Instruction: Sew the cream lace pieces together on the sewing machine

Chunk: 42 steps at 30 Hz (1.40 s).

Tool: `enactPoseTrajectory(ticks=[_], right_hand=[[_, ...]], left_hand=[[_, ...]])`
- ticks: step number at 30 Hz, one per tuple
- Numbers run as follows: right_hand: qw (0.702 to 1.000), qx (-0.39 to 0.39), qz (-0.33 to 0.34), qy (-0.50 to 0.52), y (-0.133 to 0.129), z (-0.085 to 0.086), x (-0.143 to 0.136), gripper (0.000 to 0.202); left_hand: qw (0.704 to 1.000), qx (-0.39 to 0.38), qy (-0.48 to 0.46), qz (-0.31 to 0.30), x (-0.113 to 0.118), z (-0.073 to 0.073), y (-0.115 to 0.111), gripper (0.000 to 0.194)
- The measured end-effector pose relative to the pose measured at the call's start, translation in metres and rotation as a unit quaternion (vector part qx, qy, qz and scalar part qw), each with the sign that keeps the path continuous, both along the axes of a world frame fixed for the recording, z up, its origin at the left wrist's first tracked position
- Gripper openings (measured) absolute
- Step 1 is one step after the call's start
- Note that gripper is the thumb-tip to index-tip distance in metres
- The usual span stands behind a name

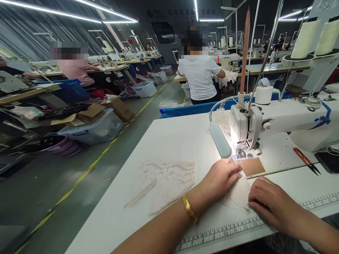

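My left hand (224, 176) is just in front of the presser foot (240, 154), its thumb and fingers closed on a pale lace piece (235, 197). The lace spreads over the white table from there toward my right hand (272, 203). That hand has its fingers curled in and pinches the right edge of the lace. The white sewing machine (249, 120) stands beyond both hands, with its needle area brightly lit by a grey lamp (221, 139). Left of my left forearm, a second lace piece (172, 180) with long fringe lies flat.
Orange thread snips (303, 157) and a dark phone (328, 162) lie at the right. A ruler strip (225, 233) runs along the front edge. A brown patch (253, 166) sits beside the needle. Co-workers (198, 74) sit at other machines; plastic bins (92, 127) line the aisle.
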State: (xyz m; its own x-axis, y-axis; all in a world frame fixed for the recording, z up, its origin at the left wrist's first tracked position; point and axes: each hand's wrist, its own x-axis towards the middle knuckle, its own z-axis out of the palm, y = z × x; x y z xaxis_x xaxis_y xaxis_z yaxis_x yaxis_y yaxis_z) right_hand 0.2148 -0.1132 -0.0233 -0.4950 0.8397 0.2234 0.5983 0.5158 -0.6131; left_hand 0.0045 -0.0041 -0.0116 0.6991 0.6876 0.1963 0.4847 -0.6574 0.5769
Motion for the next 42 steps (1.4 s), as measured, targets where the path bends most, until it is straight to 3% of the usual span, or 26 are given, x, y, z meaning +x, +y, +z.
enactPoseTrajectory(ticks=[5, 9, 12, 15, 19, 25, 37, 42], right_hand=[[1.0, 0.024, 0.004, -0.018, 0.005, -0.002, -0.004, 0.019], [0.998, -0.029, 0.043, -0.03, 0.007, 0.011, 0.003, 0.018], [0.994, -0.065, 0.075, -0.044, 0.013, 0.026, 0.012, 0.016], [0.996, -0.003, 0.079, -0.036, 0.031, 0.032, 0.015, 0.017], [0.996, 0.079, 0.035, -0.03, 0.059, 0.014, 0.008, 0.021], [0.993, 0.088, -0.013, -0.074, 0.069, -0.013, 0.001, 0.023], [0.992, 0.079, -0.029, -0.097, 0.068, -0.014, 0.0, 0.021], [0.992, 0.081, -0.021, -0.092, 0.067, -0.011, -0.001, 0.027]], left_hand=[[1.0, -0.029, 0.0, 0.007, 0.0, 0.0, 0.006, 0.015], [0.999, -0.032, 0.002, 0.018, -0.001, 0.007, 0.005, 0.018], [0.997, -0.033, -0.006, 0.068, -0.002, 0.014, 0.001, 0.023], [0.991, -0.054, -0.007, 0.119, -0.006, 0.016, 0.0, 0.02], [0.989, -0.07, -0.012, 0.134, -0.01, 0.011, 0.002, 0.015], [0.99, -0.06, -0.026, 0.123, -0.012, 0.001, 0.004, 0.018], [0.994, -0.014, -0.032, 0.101, -0.009, 0.007, 0.003, 0.019], [0.994, 0.085, -0.006, 0.066, -0.005, -0.001, 0.001, 0.024]])
